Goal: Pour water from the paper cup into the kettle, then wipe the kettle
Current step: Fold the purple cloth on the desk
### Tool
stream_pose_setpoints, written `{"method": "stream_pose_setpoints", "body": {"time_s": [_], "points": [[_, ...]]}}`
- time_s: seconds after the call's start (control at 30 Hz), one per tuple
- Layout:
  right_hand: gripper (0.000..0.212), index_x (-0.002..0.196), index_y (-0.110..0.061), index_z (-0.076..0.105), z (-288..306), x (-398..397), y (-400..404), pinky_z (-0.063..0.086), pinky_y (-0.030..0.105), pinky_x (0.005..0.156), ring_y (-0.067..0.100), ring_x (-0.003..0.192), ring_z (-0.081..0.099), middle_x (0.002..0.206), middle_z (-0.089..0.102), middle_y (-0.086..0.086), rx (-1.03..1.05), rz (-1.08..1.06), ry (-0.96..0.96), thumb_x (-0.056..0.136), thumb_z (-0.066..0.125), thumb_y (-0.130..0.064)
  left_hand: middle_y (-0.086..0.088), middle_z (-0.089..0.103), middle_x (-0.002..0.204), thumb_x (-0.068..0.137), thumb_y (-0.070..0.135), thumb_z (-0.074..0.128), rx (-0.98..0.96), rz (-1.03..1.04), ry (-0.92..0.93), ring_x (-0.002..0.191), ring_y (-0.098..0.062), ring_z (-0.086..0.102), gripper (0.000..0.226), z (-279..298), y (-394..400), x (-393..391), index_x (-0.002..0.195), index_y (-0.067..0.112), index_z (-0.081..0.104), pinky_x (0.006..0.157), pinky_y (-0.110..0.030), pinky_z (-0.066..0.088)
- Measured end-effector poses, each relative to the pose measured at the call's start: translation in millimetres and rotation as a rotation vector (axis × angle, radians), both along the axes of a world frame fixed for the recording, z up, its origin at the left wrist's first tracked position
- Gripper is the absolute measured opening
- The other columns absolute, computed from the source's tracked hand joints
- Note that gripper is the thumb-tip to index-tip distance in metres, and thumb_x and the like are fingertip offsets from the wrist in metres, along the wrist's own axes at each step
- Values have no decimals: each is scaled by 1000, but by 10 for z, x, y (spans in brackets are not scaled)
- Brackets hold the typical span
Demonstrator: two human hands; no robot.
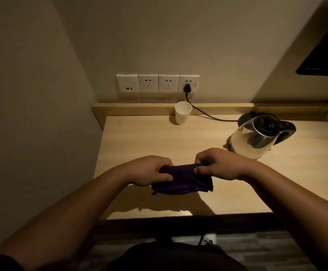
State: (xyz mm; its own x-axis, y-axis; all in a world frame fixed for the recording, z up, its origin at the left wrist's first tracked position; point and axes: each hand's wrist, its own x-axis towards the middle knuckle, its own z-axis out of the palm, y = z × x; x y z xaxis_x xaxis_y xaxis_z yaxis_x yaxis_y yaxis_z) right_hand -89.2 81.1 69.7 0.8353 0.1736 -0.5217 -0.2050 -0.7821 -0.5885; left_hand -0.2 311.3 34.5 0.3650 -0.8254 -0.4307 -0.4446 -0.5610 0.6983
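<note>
A dark purple cloth [182, 182] hangs folded between both hands just above the wooden desk [139, 141]. My left hand [149, 171] pinches its left end and my right hand [219, 165] pinches its right end. The white paper cup [183, 112] stands upright at the back of the desk, under the wall sockets. A glass kettle [256, 137] with a black handle and open top sits on the desk to the right, beyond my right hand.
A black cord [206, 114] runs from the plugged socket [188, 85] along the back ledge to the kettle base. A wall closes the desk's left side. A dark screen [323, 55] hangs upper right. The desk's front edge is near my body.
</note>
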Motion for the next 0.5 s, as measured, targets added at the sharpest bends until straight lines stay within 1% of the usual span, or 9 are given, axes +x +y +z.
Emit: {"method": "stream_pose_setpoints", "body": {"time_s": [0.07, 0.13, 0.17, 0.23, 0.27, 0.3, 0.37, 0.43, 0.5], "points": [[7, 96, -21, 65, -7, -67, -21, 52, 26, 74, 13, 85, 64, 92, 68, -3, 6, -14, -33, 93, 65, -28, 13, 62, 95, 95, 37, 54, -7, -59, -19, 81, -1, 59, 18, 17, 11, 35, 109, 28, 59, 71, -27, 50], [12, 103, -22, 63, -42, -135, -18, 54, 25, 75, 14, 88, 64, 97, 68, -5, -25, -11, -75, 92, 66, -25, 15, 61, 93, 97, 37, 51, -21, -99, -39, 80, 0, 57, 17, -12, -30, 46, 109, 29, 58, 69, -24, 47], [19, 110, -23, 60, -73, -164, -3, 54, 25, 77, 14, 91, 65, 101, 68, -5, -40, -1, -83, 92, 67, -24, 15, 61, 94, 97, 37, 51, -24, -116, -46, 81, -1, 56, 17, -44, -62, 42, 110, 29, 58, 69, -24, 46], [41, 128, -24, 54, -169, -204, 24, 54, 28, 83, 13, 95, 65, 110, 69, -4, -82, 47, -84, 90, 70, -24, 13, 61, 97, 96, 39, 53, -9, -148, -33, 84, -2, 56, 19, -141, -123, 31, 112, 29, 57, 72, -25, 47], [47, 133, -23, 53, -232, -213, 22, 54, 29, 85, 14, 96, 65, 111, 69, -3, -108, 83, -82, 89, 71, -24, 13, 61, 98, 94, 39, 56, 6, -161, -22, 85, -2, 57, 22, -202, -149, 29, 113, 29, 57, 72, -25, 48], [45, 131, -21, 56, -303, -211, 5, 52, 31, 85, 14, 96, 64, 110, 69, -2, -132, 121, -81, 89, 71, -24, 13, 61, 98, 92, 40, 59, 24, -175, -19, 84, -3, 57, 24, -269, -165, 31, 113, 29, 57, 71, -25, 47], [32, 122, -18, 64, -450, -186, -81, 49, 30, 80, 15, 92, 61, 105, 69, -1, -159, 162, -67, 90, 69, -22, 13, 61, 96, 89, 40, 63, 56, -198, -45, 82, -1, 55, 24, -433, -191, 44, 110, 30, 57, 66, -23, 43], [24, 115, -17, 66, -611, -144, -199, 47, 29, 76, 16, 90, 60, 99, 67, -3, -153, 131, -34, 92, 67, -21, 13, 61, 94, 90, 37, 62, 56, -184, -86, 80, -3, 55, 19, -631, -234, 76, 107, 31, 56, 63, -23, 39], [19, 111, -17, 66, -786, -86, -299, 44, 26, 74, 16, 90, 60, 96, 64, -3, -140, 81, -27, 93, 66, -21, 10, 62, 95, 92, 34, 60, 52, -154, -132, 81, -7, 55, 17, -827, -315, 131, 109, 30, 56, 63, -24, 38]]}}
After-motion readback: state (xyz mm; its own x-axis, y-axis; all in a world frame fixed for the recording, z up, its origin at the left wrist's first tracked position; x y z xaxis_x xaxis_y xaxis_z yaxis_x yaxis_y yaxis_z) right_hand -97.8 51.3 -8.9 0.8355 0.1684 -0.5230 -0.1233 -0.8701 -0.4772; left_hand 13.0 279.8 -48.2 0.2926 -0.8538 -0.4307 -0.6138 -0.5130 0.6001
